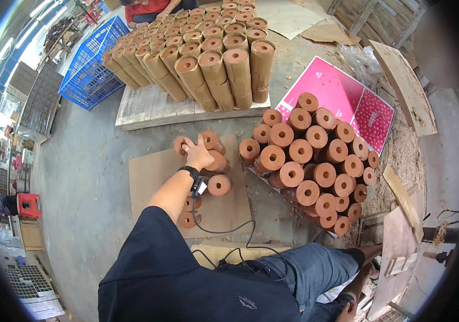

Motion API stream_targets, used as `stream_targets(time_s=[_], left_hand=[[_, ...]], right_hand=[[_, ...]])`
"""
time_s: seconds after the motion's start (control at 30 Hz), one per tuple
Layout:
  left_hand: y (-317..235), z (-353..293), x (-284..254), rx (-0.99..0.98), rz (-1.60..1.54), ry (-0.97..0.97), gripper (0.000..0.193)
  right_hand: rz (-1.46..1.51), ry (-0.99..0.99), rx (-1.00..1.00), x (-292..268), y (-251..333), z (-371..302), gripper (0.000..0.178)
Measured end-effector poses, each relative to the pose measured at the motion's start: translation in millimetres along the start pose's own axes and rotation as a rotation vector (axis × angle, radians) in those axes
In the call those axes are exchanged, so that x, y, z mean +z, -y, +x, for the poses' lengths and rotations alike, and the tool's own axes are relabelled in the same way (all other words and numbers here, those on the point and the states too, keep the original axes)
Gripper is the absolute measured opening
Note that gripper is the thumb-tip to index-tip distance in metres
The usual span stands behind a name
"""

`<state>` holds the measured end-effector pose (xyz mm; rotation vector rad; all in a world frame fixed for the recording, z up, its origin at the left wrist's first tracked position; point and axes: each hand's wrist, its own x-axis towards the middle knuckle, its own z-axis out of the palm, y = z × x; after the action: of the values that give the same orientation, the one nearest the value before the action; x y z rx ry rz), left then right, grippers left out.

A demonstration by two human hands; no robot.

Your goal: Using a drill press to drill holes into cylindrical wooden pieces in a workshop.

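My left hand [200,155] reaches over a small group of reddish-brown cylinders with centre holes, a dark band on its wrist. Its fingers curl over the end of the far-left cylinder [179,144], while the thumb lies apart, close to a neighbouring cylinder [211,140]. Below the hand another cylinder [219,185] stands on a flat cardboard sheet [146,185]. My forearm partly covers more cylinders [188,220] on the near side. At the lower right edge my right hand [347,311] shows only in part, beside my leg; its grip cannot be made out.
A large heap of the same cylinders [300,151] lies to the right, by a pink printed sheet [326,86]. Paper-wrapped cylinders [216,80] crowd a pale wooden platform [149,110] ahead. Beyond are a blue crate [92,64] and a person in red [151,8]. Cables [229,229] trail near my lap.
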<state>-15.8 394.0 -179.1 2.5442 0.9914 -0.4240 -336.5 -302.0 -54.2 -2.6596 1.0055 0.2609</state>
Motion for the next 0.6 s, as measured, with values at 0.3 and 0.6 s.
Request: stream_targets(time_s=[0.3, 0.6], left_hand=[[15, 4, 10, 0.150, 0.020, -0.084, 0.095], [9, 0, 7, 0.271, 0.086, -0.057, 0.077]], right_hand=[[0.081, -0.006, -0.015, 2, -6, 6, 0.032], [0.324, -0.107, -0.064, 48, -66, 23, 0.019]])
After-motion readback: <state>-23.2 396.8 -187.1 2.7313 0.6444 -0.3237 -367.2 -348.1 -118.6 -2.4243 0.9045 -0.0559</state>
